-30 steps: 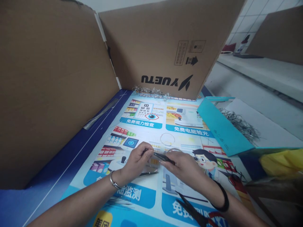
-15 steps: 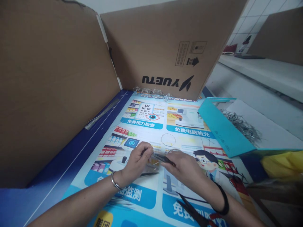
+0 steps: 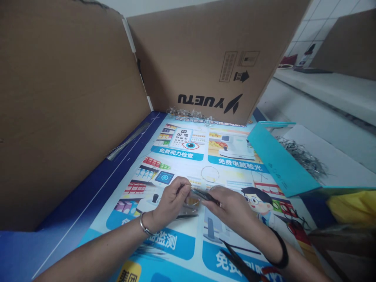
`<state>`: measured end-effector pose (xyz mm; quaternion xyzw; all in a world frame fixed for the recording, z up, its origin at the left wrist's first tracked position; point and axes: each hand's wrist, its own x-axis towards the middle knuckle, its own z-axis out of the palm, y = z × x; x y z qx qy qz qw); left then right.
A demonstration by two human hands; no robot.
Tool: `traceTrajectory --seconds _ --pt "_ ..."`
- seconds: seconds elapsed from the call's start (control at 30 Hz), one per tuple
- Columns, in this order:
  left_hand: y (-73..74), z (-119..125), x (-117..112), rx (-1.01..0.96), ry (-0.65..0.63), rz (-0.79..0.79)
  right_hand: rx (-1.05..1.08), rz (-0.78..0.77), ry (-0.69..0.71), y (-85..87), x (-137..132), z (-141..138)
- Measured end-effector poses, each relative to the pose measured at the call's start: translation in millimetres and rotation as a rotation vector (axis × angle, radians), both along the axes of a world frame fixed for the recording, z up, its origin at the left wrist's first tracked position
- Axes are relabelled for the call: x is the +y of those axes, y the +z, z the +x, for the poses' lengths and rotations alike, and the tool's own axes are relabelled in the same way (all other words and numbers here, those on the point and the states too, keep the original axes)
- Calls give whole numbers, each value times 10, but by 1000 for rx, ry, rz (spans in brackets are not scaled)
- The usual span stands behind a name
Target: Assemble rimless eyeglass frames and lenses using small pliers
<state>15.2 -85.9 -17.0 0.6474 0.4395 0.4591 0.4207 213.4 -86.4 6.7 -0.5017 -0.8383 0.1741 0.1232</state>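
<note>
Fingers of my right hand wrap dark pliers; those of my left hand pinch together by the tip, on something too small to tell. Room runs ahead over the worktop to a cardboard panel; a teal box bounds it at right.

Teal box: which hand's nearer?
Right. The right hand is left of the teal box and lower in view; the left hand is farther left, beyond the right hand.
</note>
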Motion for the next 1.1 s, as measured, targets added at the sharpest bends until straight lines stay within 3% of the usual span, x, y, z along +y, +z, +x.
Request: traceTrajectory --seconds 0.37,0.8,0.97,1.1 --pt "-48 -10 0 -8 -75 19 34 -27 36 -9 11 3" --pt "75 -11 40 -154 -173 -231 161 -124 17 -31 54 20" --pt "51 -25 47 -63 -130 -196 239 -145 31 -47 48 19" --pt "77 -43 46 35 -80 -77 322 -200 26 -62 46 8"
